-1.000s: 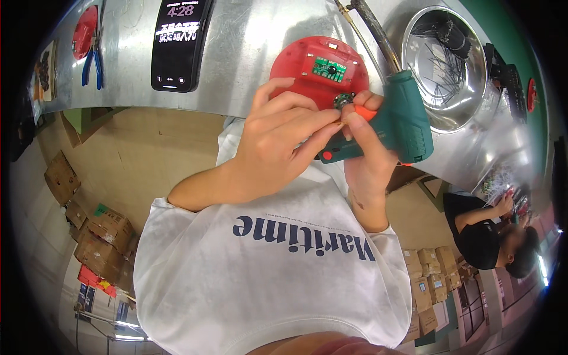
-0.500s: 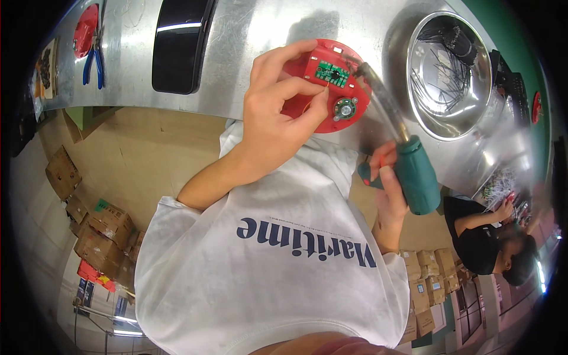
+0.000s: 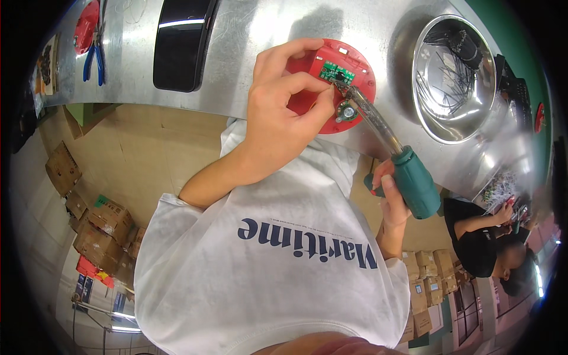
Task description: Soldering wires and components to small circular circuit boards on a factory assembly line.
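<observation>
A round red plastic housing lies on the metal table, carrying a small green circuit board and a round silver part. My left hand reaches over its left side; thumb and forefinger are pinched at the board on a thin wire, mostly hidden now. The other fingers rest at the housing's far edge. In my right hand is a green-handled soldering gun with a trigger. Its long metal barrel slants up to the left, and the tip meets the lower edge of the board beside my left fingertips.
Right of the housing stands a steel bowl of black wires. A black phone-like slab, blue-handled pliers and another red part lie to the left. Another person works at far right. Cardboard boxes are stacked below left.
The soldering gun's tip has moved down and left, from the board's upper right to its lower edge near my left fingertips. The housing has shifted slightly right.
</observation>
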The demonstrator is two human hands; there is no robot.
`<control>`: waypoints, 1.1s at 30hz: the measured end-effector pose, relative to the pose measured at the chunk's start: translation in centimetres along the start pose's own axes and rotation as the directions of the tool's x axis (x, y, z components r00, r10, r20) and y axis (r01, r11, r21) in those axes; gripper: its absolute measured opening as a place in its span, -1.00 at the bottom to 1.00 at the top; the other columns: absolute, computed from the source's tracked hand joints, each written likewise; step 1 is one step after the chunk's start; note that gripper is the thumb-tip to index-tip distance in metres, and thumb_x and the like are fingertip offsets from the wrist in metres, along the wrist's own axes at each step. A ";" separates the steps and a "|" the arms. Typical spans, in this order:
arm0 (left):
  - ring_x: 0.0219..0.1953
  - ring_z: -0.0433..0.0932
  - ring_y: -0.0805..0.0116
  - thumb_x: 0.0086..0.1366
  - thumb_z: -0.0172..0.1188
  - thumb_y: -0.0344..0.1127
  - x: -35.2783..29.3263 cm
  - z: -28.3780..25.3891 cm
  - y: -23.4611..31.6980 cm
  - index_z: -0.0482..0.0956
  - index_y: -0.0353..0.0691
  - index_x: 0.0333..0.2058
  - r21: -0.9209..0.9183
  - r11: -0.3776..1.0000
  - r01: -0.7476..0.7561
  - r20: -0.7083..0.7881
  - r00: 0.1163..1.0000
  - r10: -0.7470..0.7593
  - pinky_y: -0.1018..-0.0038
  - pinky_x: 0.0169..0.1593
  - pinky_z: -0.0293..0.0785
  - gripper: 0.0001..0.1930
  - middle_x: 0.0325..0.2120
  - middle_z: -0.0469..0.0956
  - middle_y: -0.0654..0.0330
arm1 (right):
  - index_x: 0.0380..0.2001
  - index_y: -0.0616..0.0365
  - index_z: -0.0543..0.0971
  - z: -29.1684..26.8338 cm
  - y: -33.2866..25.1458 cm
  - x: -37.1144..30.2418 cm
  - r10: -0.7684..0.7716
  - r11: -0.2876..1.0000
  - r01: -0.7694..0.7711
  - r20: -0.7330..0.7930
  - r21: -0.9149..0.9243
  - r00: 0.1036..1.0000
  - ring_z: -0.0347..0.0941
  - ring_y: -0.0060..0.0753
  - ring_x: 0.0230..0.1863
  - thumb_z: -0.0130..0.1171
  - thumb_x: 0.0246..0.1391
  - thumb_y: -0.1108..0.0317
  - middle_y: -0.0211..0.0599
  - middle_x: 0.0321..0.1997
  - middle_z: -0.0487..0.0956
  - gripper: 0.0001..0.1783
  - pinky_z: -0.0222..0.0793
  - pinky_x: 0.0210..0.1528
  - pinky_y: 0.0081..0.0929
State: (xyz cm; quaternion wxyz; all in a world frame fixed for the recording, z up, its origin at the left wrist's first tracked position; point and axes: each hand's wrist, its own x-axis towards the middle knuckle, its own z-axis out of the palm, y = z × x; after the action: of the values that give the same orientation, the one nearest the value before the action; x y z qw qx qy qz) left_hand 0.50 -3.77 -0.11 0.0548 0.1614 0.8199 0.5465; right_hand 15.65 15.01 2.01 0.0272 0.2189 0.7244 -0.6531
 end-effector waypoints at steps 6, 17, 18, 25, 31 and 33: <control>-0.03 0.39 0.26 -0.03 0.28 -0.54 0.1 0.0 0.0 0.61 -0.30 -0.52 0.006 1.000 0.010 -0.003 1.000 -0.010 0.42 0.02 0.34 -0.95 -0.02 0.47 0.15 | -0.32 0.37 0.45 -0.2 0.3 0.1 -0.040 0.992 0.042 0.018 -0.116 0.999 0.32 -0.49 -0.57 0.07 -0.06 0.44 -0.22 -0.56 0.44 -0.78 0.22 -0.53 -0.57; -0.04 0.38 0.27 -0.04 0.28 -0.53 0.3 0.0 -0.1 0.61 -0.30 -0.53 0.009 1.000 0.024 0.004 1.000 -0.024 0.43 0.03 0.33 -0.95 -0.03 0.47 0.17 | -0.45 0.28 0.51 0.0 0.9 -0.3 0.062 0.969 -0.073 -0.055 -0.236 0.997 0.42 -0.34 -0.50 0.18 -0.27 0.54 -0.20 -0.45 0.48 -0.81 0.34 -0.41 -0.48; -0.04 0.38 0.28 -0.04 0.27 -0.52 0.3 0.0 0.0 0.61 -0.30 -0.53 0.014 1.000 0.025 0.007 1.000 -0.025 0.42 0.04 0.32 -0.96 -0.03 0.47 0.17 | -0.34 0.32 0.47 0.1 1.0 -0.5 0.075 0.995 -0.072 -0.038 0.075 0.996 0.39 -0.36 -0.50 0.12 -0.19 0.47 -0.14 -0.38 0.46 -0.74 0.32 -0.44 -0.50; -0.04 0.36 0.29 -0.03 0.27 -0.52 0.4 -0.2 0.4 0.61 -0.29 -0.53 -0.004 0.999 0.053 0.031 0.998 -0.053 0.42 0.04 0.30 -0.96 -0.04 0.46 0.18 | -0.14 0.39 0.35 -1.2 1.8 -1.5 0.054 0.888 0.036 -0.182 0.458 0.982 0.34 -0.30 -0.53 0.09 -0.14 0.31 -0.04 -0.29 0.37 -0.52 0.33 -0.47 -0.48; -0.04 0.34 0.18 -0.07 0.24 -0.50 0.8 -0.4 0.4 0.56 -0.29 -0.58 0.032 0.996 0.079 0.081 0.993 -0.082 0.36 0.02 0.33 -0.96 -0.03 0.40 0.15 | -0.27 0.35 0.34 -2.2 3.9 -1.5 0.022 0.864 0.136 -0.305 0.484 0.952 0.32 -0.29 -0.54 0.09 -0.13 0.31 0.00 -0.25 0.37 -0.63 0.30 -0.49 -0.48; -0.06 0.35 0.16 -0.04 0.26 -0.48 1.0 -0.9 1.0 0.55 -0.30 -0.57 0.097 0.994 0.049 0.129 0.990 -0.062 0.35 0.02 0.32 -0.94 -0.02 0.40 0.12 | -0.27 0.35 0.35 -2.3 3.9 -1.1 -0.004 0.855 0.169 -0.319 0.491 0.948 0.31 -0.30 -0.55 0.08 -0.12 0.31 0.00 -0.25 0.37 -0.64 0.29 -0.48 -0.48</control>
State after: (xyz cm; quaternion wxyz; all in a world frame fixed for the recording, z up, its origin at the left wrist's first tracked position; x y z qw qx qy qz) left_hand -0.49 -3.91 1.30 0.1164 0.1765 0.8433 0.4941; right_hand 18.61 17.07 -0.91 -0.1742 0.2835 0.5291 -0.7806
